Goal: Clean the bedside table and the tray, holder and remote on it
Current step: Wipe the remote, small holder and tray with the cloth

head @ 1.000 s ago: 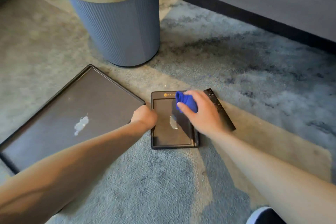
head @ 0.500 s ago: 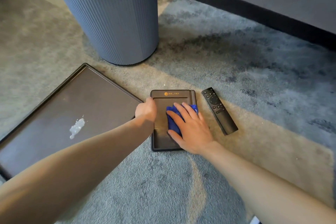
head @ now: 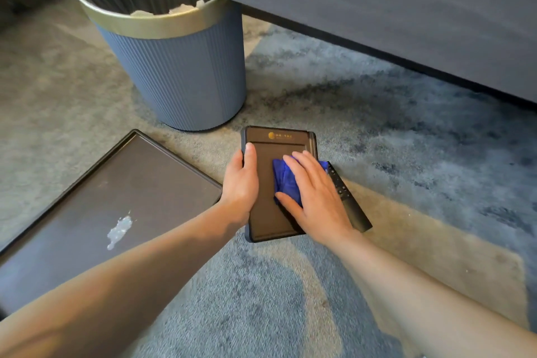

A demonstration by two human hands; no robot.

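A small dark brown holder [head: 279,142] with a gold logo lies flat on the carpet. My left hand [head: 242,183] grips its left edge, thumb on top. My right hand [head: 313,197] presses a blue cloth [head: 283,180] flat onto the holder's middle, fingers spread. A black remote [head: 353,209] lies just right of the holder, partly hidden under my right hand. To the left lies a large dark tray [head: 87,200] with a white smear [head: 119,231] on it.
A blue-grey ribbed bin [head: 180,78] with a gold rim and a liner stands behind the holder, paper scraps inside. A dark grey furniture side [head: 392,8] runs along the back right. Grey and beige carpet [head: 261,299] covers the floor.
My right hand went from a bunched grip on the cloth to a flat press and moved down the holder. The pale smear on the holder is gone. My left hand slid along the edge.
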